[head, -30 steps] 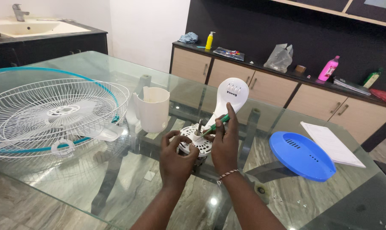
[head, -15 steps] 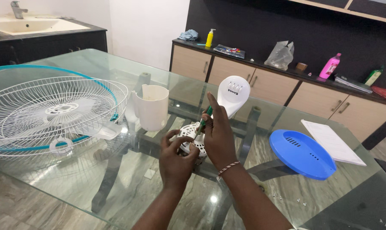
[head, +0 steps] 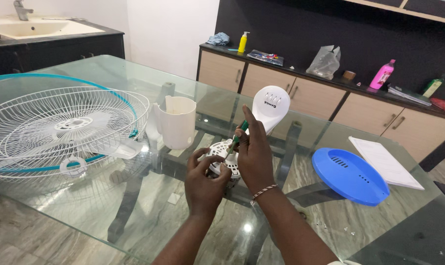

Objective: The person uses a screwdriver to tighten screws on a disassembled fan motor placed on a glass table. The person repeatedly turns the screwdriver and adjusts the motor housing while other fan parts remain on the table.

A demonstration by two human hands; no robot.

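Far left, back: sink [head: 40, 27] on a dark counter. On the glass desk [head: 109, 221], left side, a white wire fan guard [head: 65, 130] w/ teal rim, lying flat. Just right of it a white plastic housing piece [head: 177, 122], upright.

Centre: left hand [head: 205, 184] grips the white vented fan motor unit [head: 222, 159] from the near side, fingers clenched round its edge, steadying it on the desk. Right hand [head: 252, 152] is closed on a green-handled screwdriver [head: 239, 132], tip pointing down into the motor top. Vs a sec ago: the right hand has swung from the motor's right side to over it, and the driver now stands nearly upright rather than slanted; left hand hasn't moved. Prob means the tip is now seated on a screw and turning, though the screw itself is hidden by the hand. The white rounded neck/control panel [head: 271, 105] w/ small dark marks rises behind the hands.

Right: blue round cover [head: 350, 176] w/ slots, flat on the desk, well apart from the motor; white paper sheet [head: 384, 162] just beyond it.

Back sideboard [head: 301, 95], left to right: blue cloth [head: 218, 38], yellow pump bottle [head: 242, 42], clear plastic bag [head: 324, 61], pink bottle [head: 382, 74], green bottle [head: 432, 87]. Labels too small to read
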